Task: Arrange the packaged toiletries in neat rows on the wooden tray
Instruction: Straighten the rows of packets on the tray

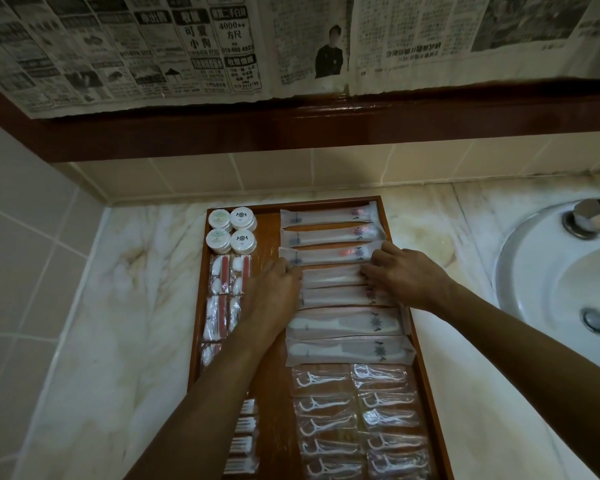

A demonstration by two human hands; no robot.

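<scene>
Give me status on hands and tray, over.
Left hand and right hand pinch one packet by its ends. Tray rows mostly neat. Nothing blocking.

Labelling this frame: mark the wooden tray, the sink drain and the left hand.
wooden tray (pixel 399 271): head view, on its right rim.
sink drain (pixel 593 319): head view, on the metal centre.
left hand (pixel 274 299): head view, on the back of the hand.

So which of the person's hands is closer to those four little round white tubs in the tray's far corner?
Left. The left hand lies just below and right of the round tubs, beside the cotton-swab packets. The right hand is across the tray, at the long packets' other end.
</scene>
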